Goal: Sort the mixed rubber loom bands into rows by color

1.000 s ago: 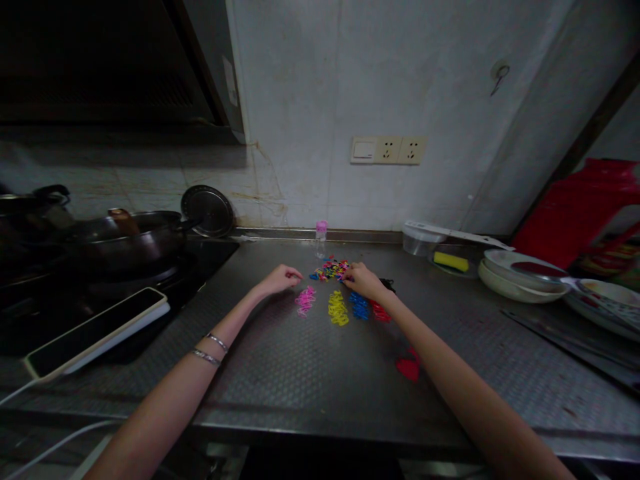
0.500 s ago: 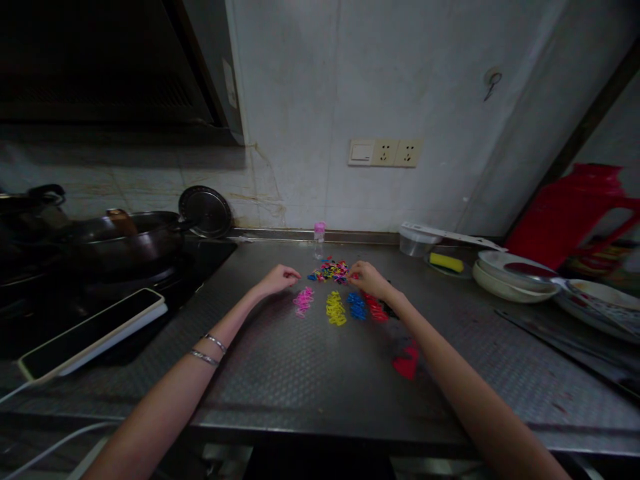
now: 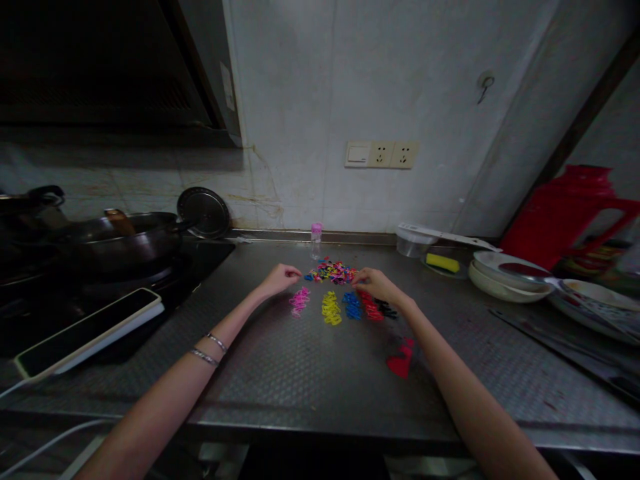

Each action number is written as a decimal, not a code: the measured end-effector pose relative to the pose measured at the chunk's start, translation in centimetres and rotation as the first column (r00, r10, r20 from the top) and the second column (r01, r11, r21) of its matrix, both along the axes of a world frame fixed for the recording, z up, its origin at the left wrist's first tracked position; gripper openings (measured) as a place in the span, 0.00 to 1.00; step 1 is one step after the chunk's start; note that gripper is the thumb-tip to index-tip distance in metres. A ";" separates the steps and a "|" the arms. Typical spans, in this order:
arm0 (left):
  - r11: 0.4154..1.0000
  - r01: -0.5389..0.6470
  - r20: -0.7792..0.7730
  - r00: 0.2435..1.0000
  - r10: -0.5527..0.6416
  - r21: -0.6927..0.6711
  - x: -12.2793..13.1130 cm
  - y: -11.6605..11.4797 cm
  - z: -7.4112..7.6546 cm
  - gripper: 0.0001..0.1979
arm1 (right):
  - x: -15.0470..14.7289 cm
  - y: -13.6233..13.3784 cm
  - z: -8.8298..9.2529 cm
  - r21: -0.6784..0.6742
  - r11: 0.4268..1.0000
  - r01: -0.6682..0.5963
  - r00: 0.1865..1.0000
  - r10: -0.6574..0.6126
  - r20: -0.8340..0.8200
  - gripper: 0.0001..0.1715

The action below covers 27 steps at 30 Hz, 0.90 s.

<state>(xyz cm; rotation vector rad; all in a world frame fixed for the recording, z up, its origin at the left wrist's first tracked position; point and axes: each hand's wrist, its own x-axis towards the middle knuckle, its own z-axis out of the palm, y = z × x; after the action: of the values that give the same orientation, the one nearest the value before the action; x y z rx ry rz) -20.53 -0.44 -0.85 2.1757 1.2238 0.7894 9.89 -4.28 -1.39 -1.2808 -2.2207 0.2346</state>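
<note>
A mixed heap of small coloured bands (image 3: 333, 271) lies on the steel counter (image 3: 310, 373). In front of it sit separate little piles: pink (image 3: 299, 301), yellow (image 3: 331, 309), blue (image 3: 353, 305), red (image 3: 371, 307) and black (image 3: 386, 309). My left hand (image 3: 280, 277) rests curled just left of the mixed heap, fingers pinched together; what they hold is too small to name. At the heap's right edge my right hand (image 3: 376, 283) has its fingers pinched, above the red pile. A red flat piece (image 3: 400, 360) lies near my right forearm.
A small pink-capped bottle (image 3: 316, 238) stands behind the heap. A wok (image 3: 120, 235) and a phone (image 3: 85, 331) are on the stove at left. Bowls (image 3: 505, 275), a yellow sponge (image 3: 443, 263) and a red jug (image 3: 565, 213) stand at right.
My right hand has drawn back slightly from the mixed heap toward the red pile. The view has shifted a little left. My left hand has stayed put.
</note>
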 end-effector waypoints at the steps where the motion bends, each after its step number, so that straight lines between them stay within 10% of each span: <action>1: 1.000 0.009 -0.004 1.000 -0.009 0.016 0.5 0.1 0.1 0.15 | 0.3 0.0 0.1 0.023 0.999 0.028 0.999 -0.028 -0.020 0.09; 14: 0.962 0.225 -0.259 0.949 -0.180 0.153 11.6 1.5 0.5 0.10 | 1.9 0.4 -0.8 0.141 0.958 0.248 0.968 -0.252 0.010 0.11; 27: 0.976 0.212 -0.157 0.967 -0.201 0.054 12.9 3.0 0.4 0.11 | 1.6 -0.2 -0.3 0.135 0.954 0.269 0.960 -0.276 0.037 0.11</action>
<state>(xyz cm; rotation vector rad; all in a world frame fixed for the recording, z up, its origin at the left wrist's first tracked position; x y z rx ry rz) -7.65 2.60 -0.41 2.4104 1.0297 0.5986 11.49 -4.46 -1.68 -1.5176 -2.0364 -0.0496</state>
